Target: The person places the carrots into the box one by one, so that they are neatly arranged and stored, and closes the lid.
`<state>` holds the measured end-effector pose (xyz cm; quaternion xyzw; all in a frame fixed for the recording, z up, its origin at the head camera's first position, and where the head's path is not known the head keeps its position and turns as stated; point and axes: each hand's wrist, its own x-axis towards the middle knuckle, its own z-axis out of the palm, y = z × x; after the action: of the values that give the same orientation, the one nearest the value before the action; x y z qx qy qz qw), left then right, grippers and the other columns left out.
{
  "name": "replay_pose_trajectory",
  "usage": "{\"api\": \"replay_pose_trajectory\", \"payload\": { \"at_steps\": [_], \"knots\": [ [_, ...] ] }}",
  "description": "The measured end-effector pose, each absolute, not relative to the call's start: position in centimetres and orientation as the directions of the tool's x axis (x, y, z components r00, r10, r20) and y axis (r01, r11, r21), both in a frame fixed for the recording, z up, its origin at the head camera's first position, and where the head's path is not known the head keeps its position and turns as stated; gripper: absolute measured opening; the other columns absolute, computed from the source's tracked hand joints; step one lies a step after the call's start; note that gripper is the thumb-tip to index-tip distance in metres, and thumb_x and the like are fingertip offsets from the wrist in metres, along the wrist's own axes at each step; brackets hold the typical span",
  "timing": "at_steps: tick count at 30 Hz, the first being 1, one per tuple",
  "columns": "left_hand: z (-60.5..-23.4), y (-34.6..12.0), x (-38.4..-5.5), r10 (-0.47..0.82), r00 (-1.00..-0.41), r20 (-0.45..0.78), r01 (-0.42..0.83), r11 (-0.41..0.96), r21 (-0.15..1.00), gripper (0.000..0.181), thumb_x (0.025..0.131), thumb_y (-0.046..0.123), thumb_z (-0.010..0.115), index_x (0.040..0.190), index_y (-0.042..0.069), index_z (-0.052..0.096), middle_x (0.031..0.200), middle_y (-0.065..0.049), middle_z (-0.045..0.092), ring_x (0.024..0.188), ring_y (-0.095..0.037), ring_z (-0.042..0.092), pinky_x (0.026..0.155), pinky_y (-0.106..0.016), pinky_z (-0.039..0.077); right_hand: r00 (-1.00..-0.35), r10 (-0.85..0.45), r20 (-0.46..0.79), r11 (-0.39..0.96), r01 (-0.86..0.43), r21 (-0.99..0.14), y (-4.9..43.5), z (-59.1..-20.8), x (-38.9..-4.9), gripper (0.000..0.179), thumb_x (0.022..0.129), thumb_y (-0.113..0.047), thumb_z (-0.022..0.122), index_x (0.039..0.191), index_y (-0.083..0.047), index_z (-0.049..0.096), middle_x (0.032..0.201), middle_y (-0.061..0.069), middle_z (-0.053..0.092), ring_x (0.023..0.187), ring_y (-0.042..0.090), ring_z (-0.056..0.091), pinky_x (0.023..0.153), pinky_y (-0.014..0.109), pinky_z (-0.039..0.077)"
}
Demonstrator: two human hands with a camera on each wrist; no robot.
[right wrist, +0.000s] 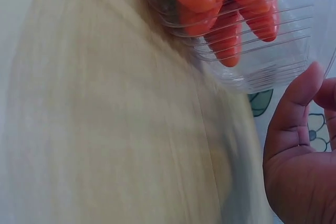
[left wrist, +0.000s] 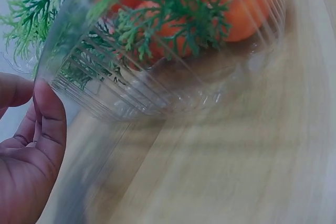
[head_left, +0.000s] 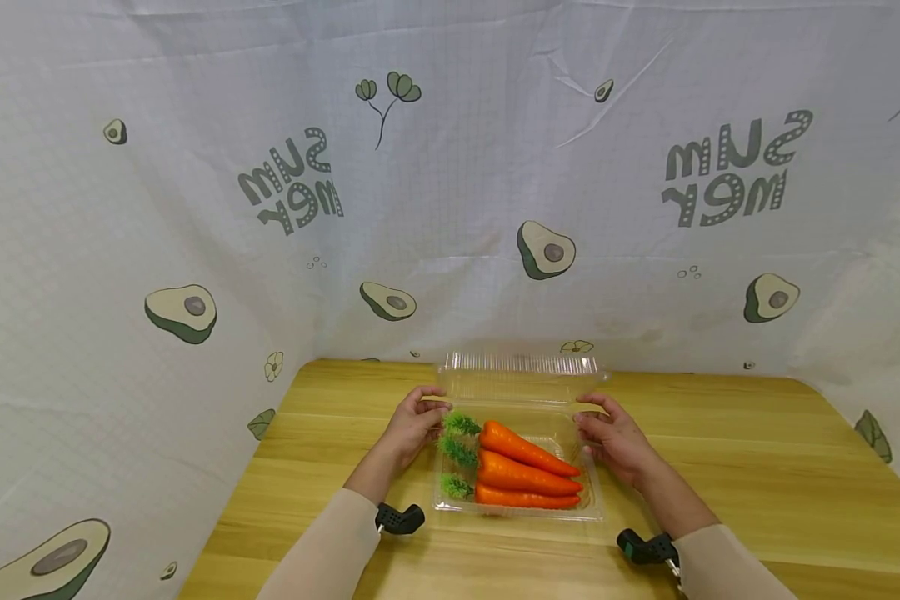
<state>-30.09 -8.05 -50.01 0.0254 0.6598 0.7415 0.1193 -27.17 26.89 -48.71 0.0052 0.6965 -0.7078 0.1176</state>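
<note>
Three orange carrots [head_left: 527,475] lie side by side in a clear plastic clamshell box [head_left: 521,515], their feathery green tops [head_left: 461,450] toward its left wall. Hinged at the far side, the ribbed clear lid [head_left: 525,383] is folded back, away from the carrots. My left hand [head_left: 414,425] pinches the box's left edge near its back corner; thumb and forefinger [left wrist: 50,103] meet at the rim in the left wrist view. At the opposite back corner, my right hand [head_left: 618,442] holds the right edge, thumb [right wrist: 304,90] against the plastic in the right wrist view.
The box is over a light wooden table [head_left: 330,417] with rounded back corners. A white curtain [head_left: 450,208] printed with avocados and lettering hangs right behind and along the sides. Black wrist devices [head_left: 401,518] sit at both cuffs.
</note>
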Motion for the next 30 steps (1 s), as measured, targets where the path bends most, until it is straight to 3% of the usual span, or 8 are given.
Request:
{"api": "replay_pose_trajectory", "payload": {
  "at_steps": [6, 13, 17, 23, 29, 30],
  "knots": [
    [-50.1, -8.1, -30.2, 0.206, -0.971, -0.124, -0.147, -0.099, 0.984, 0.020, 0.103, 0.005, 0.056, 0.123, 0.008, 0.054, 0.106, -0.004, 0.059, 0.079, -0.012, 0.055, 0.068, -0.024, 0.051, -0.975, -0.144, -0.171, -0.019, 0.176, -0.984, 26.7, -48.8, -27.0, 0.022, 0.106, -0.015, 0.054, 0.113, -0.035, 0.049, 0.087, -0.010, 0.060, 0.073, 0.005, 0.057, 0.063, 0.018, 0.052],
    [-50.0, -8.2, -30.0, 0.195, -0.975, -0.103, -0.123, -0.093, 0.988, 0.013, 0.103, 0.005, 0.055, 0.115, 0.006, 0.060, 0.109, -0.003, 0.059, 0.092, -0.014, 0.059, 0.077, -0.025, 0.052, -0.976, -0.092, -0.197, 0.000, 0.198, -0.980, 26.5, -49.0, -26.7, 0.012, 0.107, -0.019, 0.054, 0.113, -0.030, 0.053, 0.093, -0.005, 0.057, 0.072, 0.010, 0.058, 0.063, 0.021, 0.054],
    [-50.1, -8.4, -29.8, 0.214, -0.972, -0.100, -0.127, -0.112, 0.986, 0.019, 0.106, 0.014, 0.050, 0.117, 0.004, 0.062, 0.114, -0.002, 0.060, 0.089, -0.014, 0.058, 0.078, -0.026, 0.053, -0.972, -0.078, -0.222, 0.012, 0.222, -0.975, 26.5, -49.1, -26.6, 0.011, 0.107, -0.022, 0.055, 0.117, -0.026, 0.052, 0.099, -0.005, 0.055, 0.077, 0.012, 0.057, 0.066, 0.023, 0.056],
    [-50.2, -8.7, -29.5, 0.242, -0.965, -0.103, -0.143, -0.152, 0.978, 0.027, 0.102, 0.017, 0.056, 0.125, 0.001, 0.060, 0.115, 0.000, 0.062, 0.089, -0.012, 0.057, 0.077, -0.025, 0.051, -0.973, -0.059, -0.223, 0.030, 0.221, -0.975, 26.6, -49.1, -26.6, 0.010, 0.108, -0.025, 0.053, 0.117, -0.025, 0.054, 0.096, -0.007, 0.057, 0.077, 0.010, 0.059, 0.066, 0.023, 0.057],
    [-50.0, -8.5, -29.3, 0.206, -0.973, -0.103, -0.133, -0.136, 0.982, 0.030, 0.098, 0.010, 0.059, 0.125, -0.003, 0.059, 0.112, 0.000, 0.062, 0.086, -0.010, 0.055, 0.072, -0.024, 0.049, -0.975, -0.066, -0.212, 0.025, 0.211, -0.977, 26.7, -48.8, -26.2, 0.031, 0.110, -0.029, 0.043, 0.134, -0.011, 0.049, 0.099, -0.010, 0.061, 0.082, 0.008, 0.063, 0.072, 0.022, 0.057],
    [-50.0, -8.5, -29.2, 0.197, -0.975, -0.102, -0.129, -0.129, 0.983, 0.030, 0.098, 0.011, 0.060, 0.125, -0.003, 0.059, 0.113, -0.001, 0.063, 0.085, -0.011, 0.055, 0.072, -0.025, 0.050, -0.974, -0.066, -0.216, 0.050, 0.213, -0.976, 26.7, -48.6, -25.9, 0.037, 0.110, -0.031, 0.044, 0.139, -0.009, 0.046, 0.104, -0.006, 0.063, 0.084, 0.009, 0.063, 0.074, 0.022, 0.057]
  ]
}}
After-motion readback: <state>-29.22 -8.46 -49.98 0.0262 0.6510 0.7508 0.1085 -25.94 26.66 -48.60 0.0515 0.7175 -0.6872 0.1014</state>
